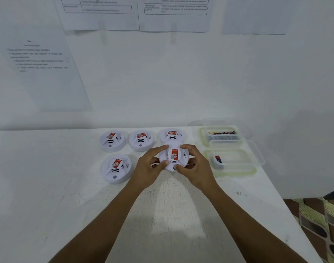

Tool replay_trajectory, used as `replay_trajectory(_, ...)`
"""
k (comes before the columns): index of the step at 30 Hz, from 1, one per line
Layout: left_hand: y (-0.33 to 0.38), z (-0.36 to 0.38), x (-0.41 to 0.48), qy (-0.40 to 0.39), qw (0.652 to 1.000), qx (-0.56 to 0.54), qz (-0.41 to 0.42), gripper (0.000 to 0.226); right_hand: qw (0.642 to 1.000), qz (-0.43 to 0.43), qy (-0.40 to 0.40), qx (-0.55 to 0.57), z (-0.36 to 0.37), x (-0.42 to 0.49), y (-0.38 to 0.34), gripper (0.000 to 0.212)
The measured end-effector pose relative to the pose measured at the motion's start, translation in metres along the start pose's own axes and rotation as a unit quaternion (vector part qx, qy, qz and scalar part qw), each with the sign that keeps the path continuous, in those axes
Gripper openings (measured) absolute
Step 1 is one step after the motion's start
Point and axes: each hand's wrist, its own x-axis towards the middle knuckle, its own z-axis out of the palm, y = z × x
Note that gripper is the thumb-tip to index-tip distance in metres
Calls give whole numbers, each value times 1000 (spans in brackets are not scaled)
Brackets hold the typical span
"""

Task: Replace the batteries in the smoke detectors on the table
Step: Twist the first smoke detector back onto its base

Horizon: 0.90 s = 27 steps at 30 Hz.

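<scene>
Left hand [150, 168] and right hand [195, 164] both grasp one white smoke detector [173, 158], fingers curled around its rim, above table [48, 186].

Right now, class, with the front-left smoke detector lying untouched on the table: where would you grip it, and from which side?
Probably by its round rim, fingers on opposite edges, coming from above and the near side. The front-left smoke detector is a low disc lying flat on the table, with open space in front and left.
</scene>
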Motion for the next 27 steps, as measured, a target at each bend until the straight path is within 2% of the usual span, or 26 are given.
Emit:
replay_trajectory(13, -2, 0, -2, -2, 1000, -15, -10, 46, 1000, -4, -11, 6, 0, -1, 4, 55)
replay_trajectory(21, -1, -1, -7, -17, 999, -24, -26, 50, 996, 27, -60, 62, -16, -1, 7, 42)
replay_trajectory(27, -4, 6, -11, -9, 999, -27, -23, 50, 996, 26, -50, 63, -15, -5, 14, 43)
